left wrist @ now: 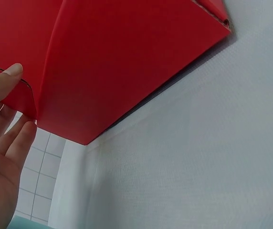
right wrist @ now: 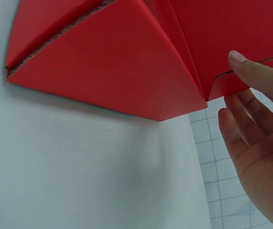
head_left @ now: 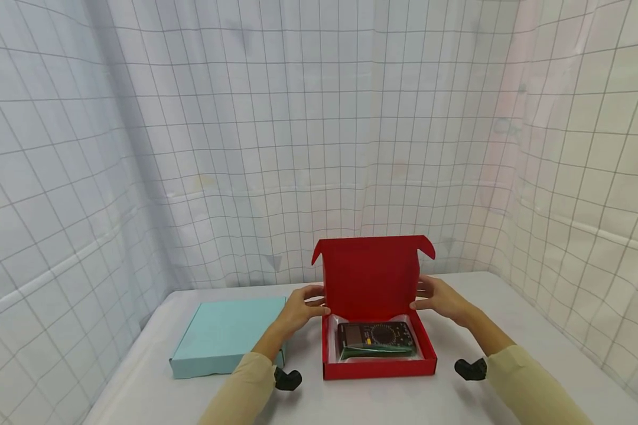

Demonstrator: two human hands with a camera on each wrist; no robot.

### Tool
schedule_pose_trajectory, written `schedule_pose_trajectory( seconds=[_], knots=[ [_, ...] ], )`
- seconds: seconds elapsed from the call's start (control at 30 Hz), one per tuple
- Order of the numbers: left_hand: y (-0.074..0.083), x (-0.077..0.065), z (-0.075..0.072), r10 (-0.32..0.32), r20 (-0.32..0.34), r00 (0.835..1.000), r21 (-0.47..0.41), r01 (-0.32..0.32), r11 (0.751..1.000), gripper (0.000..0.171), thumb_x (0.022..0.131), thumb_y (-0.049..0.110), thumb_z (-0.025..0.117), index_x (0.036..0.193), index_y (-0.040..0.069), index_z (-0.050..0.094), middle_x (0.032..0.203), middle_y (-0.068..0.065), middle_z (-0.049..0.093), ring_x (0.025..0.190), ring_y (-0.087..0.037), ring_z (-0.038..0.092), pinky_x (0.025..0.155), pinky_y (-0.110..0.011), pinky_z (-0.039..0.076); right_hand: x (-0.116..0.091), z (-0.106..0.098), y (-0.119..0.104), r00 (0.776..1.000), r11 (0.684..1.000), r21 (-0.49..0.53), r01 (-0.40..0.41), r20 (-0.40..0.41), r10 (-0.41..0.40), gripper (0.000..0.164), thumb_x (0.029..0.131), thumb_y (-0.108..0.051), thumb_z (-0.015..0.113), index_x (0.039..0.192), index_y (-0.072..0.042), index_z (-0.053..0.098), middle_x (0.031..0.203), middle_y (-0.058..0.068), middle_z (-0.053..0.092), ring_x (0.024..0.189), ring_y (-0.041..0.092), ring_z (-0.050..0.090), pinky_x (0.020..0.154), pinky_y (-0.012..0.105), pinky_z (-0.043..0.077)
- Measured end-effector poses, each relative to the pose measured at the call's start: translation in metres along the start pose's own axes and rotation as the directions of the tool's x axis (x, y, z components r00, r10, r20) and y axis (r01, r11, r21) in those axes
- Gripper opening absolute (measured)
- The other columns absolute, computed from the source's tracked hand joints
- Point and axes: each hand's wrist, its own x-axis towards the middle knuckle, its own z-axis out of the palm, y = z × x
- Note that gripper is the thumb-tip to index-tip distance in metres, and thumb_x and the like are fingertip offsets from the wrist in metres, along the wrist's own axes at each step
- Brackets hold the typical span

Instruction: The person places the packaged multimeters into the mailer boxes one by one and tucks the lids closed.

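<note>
A red cardboard box (head_left: 380, 370) stands on the table with its lid (head_left: 371, 277) raised upright at the back. Inside, on clear plastic wrap, lies a black multimeter (head_left: 376, 336) with a round dial, green along its front edge. My left hand (head_left: 298, 308) pinches the lid's left edge low down, thumb on the inner face and fingers behind, as the left wrist view shows. At the opposite edge my right hand (head_left: 440, 298) pinches the lid the same way, its thumb (right wrist: 251, 71) over the inner face. Two small flaps stick out from the lid's top corners.
A closed light-blue box (head_left: 234, 330) lies to the left of the red one, close to my left forearm. White gridded curtains (head_left: 298, 147) surround the white table (head_left: 388, 404) at the back and sides. A black wrist device (head_left: 288, 379) sits under each sleeve.
</note>
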Motion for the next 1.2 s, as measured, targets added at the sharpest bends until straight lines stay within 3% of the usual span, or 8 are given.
schedule_pose_trajectory(
  seconds=[0.27, 0.53, 0.8, 0.87, 1.0, 1.2],
  knots=[
    [0.004, -0.002, -0.002, 0.025, 0.024, 0.999, 0.023, -0.025, 0.999, 0.052, 0.088, -0.007, 0.076, 0.137, -0.007, 0.058, 0.136, -0.024, 0.06, 0.126, -0.044, 0.059, 0.091, -0.043, 0.057, -0.006, -0.001, 0.0, 0.999, 0.998, -0.053, 0.041, 0.002, -0.041, 0.069, 0.091, -0.007, 0.079, 0.152, -0.006, 0.047, 0.146, 0.019, 0.055, 0.135, 0.048, 0.049, 0.098, 0.054, 0.053],
    [0.006, -0.005, -0.002, 0.05, 0.053, 0.997, 0.142, -0.057, 0.988, 0.054, 0.082, -0.012, 0.08, 0.131, -0.005, 0.059, 0.136, -0.024, 0.06, 0.126, -0.044, 0.059, 0.094, -0.044, 0.055, -0.012, 0.001, 0.005, 0.992, 0.99, -0.068, 0.122, 0.043, -0.119, 0.064, 0.091, -0.003, 0.078, 0.148, -0.011, 0.049, 0.141, 0.013, 0.059, 0.136, 0.045, 0.049, 0.096, 0.046, 0.055],
    [0.007, -0.007, -0.002, 0.107, 0.065, 0.992, 0.334, -0.122, 0.935, 0.045, 0.081, -0.009, 0.083, 0.118, 0.003, 0.062, 0.127, -0.016, 0.065, 0.121, -0.042, 0.063, 0.096, -0.05, 0.055, -0.017, 0.005, 0.008, 0.992, 0.982, -0.137, 0.127, 0.017, -0.126, 0.062, 0.089, -0.003, 0.08, 0.143, -0.009, 0.05, 0.136, 0.014, 0.061, 0.127, 0.044, 0.056, 0.089, 0.042, 0.059],
    [0.008, -0.007, -0.003, 0.104, 0.071, 0.992, 0.333, -0.122, 0.935, 0.044, 0.08, -0.009, 0.083, 0.117, 0.004, 0.064, 0.123, -0.014, 0.066, 0.114, -0.038, 0.066, 0.091, -0.047, 0.058, -0.019, 0.006, 0.008, 0.993, 0.982, -0.143, 0.122, 0.009, -0.122, 0.06, 0.09, -0.003, 0.079, 0.143, -0.008, 0.05, 0.135, 0.016, 0.061, 0.125, 0.045, 0.057, 0.088, 0.043, 0.059],
    [0.008, -0.009, -0.005, 0.051, 0.088, 0.995, 0.25, -0.071, 0.966, 0.044, 0.082, -0.01, 0.081, 0.121, 0.001, 0.064, 0.127, -0.017, 0.065, 0.105, -0.032, 0.069, 0.084, -0.041, 0.061, -0.022, 0.007, 0.008, 0.996, 0.987, -0.139, 0.086, -0.006, -0.087, 0.061, 0.09, -0.003, 0.079, 0.144, -0.009, 0.049, 0.136, 0.017, 0.06, 0.127, 0.048, 0.055, 0.089, 0.047, 0.059],
    [0.009, -0.014, -0.006, -0.006, 0.103, 0.995, 0.154, -0.01, 0.988, 0.043, 0.09, -0.01, 0.073, 0.131, -0.006, 0.061, 0.132, -0.024, 0.062, 0.111, -0.037, 0.069, 0.089, -0.044, 0.059, -0.029, 0.004, 0.004, 1.0, 0.995, -0.101, 0.002, 0.012, -0.001, 0.064, 0.093, -0.016, 0.078, 0.147, -0.007, 0.045, 0.14, 0.019, 0.057, 0.131, 0.05, 0.052, 0.095, 0.054, 0.055]
  ],
)
